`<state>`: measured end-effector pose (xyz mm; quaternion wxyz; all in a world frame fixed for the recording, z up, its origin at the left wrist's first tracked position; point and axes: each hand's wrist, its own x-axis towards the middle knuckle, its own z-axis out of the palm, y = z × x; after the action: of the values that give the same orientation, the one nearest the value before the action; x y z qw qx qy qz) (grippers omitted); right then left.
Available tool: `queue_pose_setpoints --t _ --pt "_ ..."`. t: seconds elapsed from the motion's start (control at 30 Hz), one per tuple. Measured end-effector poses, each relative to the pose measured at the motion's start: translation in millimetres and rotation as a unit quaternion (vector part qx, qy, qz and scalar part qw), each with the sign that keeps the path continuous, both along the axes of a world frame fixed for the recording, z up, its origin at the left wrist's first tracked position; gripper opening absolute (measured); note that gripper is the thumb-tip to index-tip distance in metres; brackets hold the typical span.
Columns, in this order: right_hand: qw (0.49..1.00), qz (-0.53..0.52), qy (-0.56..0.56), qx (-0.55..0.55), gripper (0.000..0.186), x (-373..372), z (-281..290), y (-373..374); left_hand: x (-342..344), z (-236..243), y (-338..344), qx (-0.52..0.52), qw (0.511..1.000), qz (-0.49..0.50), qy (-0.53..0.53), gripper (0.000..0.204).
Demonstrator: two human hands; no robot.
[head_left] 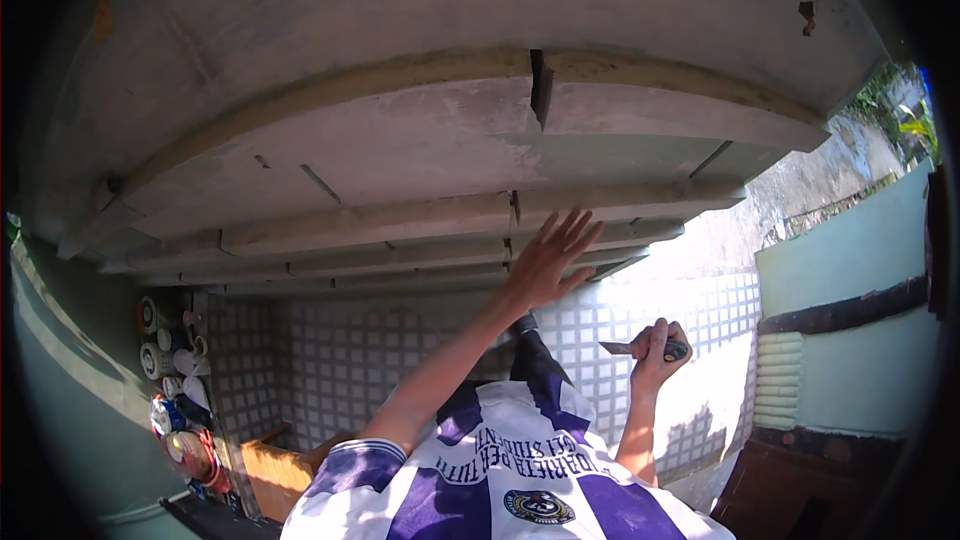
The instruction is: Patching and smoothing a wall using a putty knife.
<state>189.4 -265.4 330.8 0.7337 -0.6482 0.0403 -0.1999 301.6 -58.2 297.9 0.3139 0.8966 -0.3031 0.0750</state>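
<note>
My left hand (pixel 553 262) reaches out with spread fingers over the lower edges of a pale, stepped wall surface (pixel 400 125). Whether the fingertips touch it, I cannot tell. Cracks, dark gaps and worn patches mark its long ledges. Lower and to the right, my right hand (pixel 658 352) is wrapped round a putty knife (pixel 617 348) with a dark handle; its flat metal blade points left, apart from the wall. My forearms come up past a purple and white shirt.
Below lies a tiled floor (pixel 345 350), sunlit at the right. Containers and small items (pixel 170 365) line the left wall, near a wooden piece of furniture (pixel 275 475). A pale green wall (pixel 850 270) with a dark beam stands at the right, and dark brown furniture (pixel 770 485) at the lower right.
</note>
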Motion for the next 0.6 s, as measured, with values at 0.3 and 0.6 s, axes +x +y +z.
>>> queue_pose_setpoints --t 0.3,0.6 --pt "0.925 0.2 -0.228 -0.229 0.037 88 49 24 -49 -54 12 -0.311 0.829 0.453 -0.106 0.049" --pt "0.857 0.267 -0.426 -0.117 0.025 166 85 106 15 -26 65 -0.661 0.474 0.58 0.033 0.116"
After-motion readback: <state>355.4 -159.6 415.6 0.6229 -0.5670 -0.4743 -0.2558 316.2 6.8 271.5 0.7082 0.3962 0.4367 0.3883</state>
